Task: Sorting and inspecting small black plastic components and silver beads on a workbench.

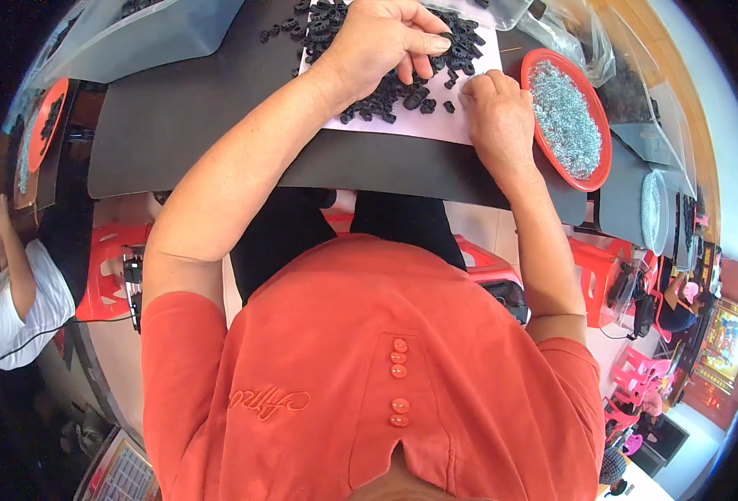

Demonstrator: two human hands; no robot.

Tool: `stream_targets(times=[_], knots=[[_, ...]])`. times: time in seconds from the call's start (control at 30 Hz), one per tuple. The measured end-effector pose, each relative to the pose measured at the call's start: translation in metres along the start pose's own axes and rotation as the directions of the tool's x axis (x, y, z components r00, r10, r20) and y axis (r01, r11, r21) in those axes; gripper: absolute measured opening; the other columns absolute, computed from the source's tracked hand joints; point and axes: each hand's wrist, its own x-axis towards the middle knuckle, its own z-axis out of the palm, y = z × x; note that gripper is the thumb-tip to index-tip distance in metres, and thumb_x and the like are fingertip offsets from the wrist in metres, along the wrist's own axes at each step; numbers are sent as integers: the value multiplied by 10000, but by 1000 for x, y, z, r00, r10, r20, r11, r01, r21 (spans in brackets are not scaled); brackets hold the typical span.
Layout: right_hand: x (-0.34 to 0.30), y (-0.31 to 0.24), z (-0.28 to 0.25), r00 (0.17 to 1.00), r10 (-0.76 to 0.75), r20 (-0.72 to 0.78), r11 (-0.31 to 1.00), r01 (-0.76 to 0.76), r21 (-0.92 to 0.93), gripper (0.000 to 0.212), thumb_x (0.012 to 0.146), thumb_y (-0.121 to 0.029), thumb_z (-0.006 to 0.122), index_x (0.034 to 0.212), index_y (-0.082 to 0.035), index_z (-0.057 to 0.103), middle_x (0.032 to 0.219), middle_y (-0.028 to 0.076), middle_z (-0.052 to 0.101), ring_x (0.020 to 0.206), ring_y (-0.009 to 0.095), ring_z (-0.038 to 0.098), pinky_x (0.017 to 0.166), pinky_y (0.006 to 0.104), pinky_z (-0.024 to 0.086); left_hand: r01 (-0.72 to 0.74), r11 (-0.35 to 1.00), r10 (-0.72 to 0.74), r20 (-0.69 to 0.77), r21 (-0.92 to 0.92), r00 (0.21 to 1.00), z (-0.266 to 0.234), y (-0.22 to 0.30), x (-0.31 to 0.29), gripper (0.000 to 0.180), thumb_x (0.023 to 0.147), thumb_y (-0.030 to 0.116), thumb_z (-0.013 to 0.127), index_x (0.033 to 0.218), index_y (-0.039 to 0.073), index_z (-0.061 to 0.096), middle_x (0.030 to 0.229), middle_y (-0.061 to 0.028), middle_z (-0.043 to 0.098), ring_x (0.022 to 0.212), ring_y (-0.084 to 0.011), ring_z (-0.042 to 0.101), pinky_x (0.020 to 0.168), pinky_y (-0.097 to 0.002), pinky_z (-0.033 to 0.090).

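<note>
My left hand (383,40) is closed in a pinch above a heap of small black plastic parts (462,43), with one black plastic part (446,37) between thumb and finger. Most of the heap lies on a white sheet (448,127), and some pieces have strayed onto the dark table to its left. My right hand (500,113) rests at the sheet's right edge, its fingers curled together. Whatever is in its fingertips is too small to make out. Just right of that hand stands a red round tray (600,159) full of small shiny silvery pieces (565,117).
A clear plastic bin (168,37) stands at the far left of the dark table (193,117). Clear bags (569,37) and another clear bin (649,142) are at the right. Another person in a white shirt (39,292) sits at the left, near red stools (106,280).
</note>
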Motion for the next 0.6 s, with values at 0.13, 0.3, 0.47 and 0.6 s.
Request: stream_targets(times=[0.13,0.3,0.47,0.6], knots=[[3,8,-2,998,67,0,991,-67,114,78,788,-107,626,861,-84,606,864,74,588,847,293,591,711,422,420,-14,1000,14,-3,17,1000,0,-1,0,115,815,0,690,907,-55,647,725,-104,653,524,-148,609,410,-239,452],[0,-1,4,999,-37,-25,995,35,-92,98,770,-62,611,855,-83,567,843,85,591,832,290,586,717,415,415,7,998,-8,25,63,1000,1,-3,-1,117,818,6,681,909,-54,641,716,-104,648,516,-141,603,406,-230,442],[2,9,2,1000,-17,-24,999,18,34,135,752,-53,632,868,-91,573,857,67,590,842,271,588,726,405,409,-14,996,8,69,84,998,2,-1,-3,121,832,37,663,919,-41,635,733,-96,638,531,-140,598,429,-240,439],[2,10,-2,997,-8,-76,991,18,133,141,745,-58,645,874,-99,607,874,52,586,856,255,587,734,399,402,-113,932,60,162,346,985,4,8,-8,242,884,89,639,1088,-40,650,835,-76,656,665,-129,635,536,-241,491]])
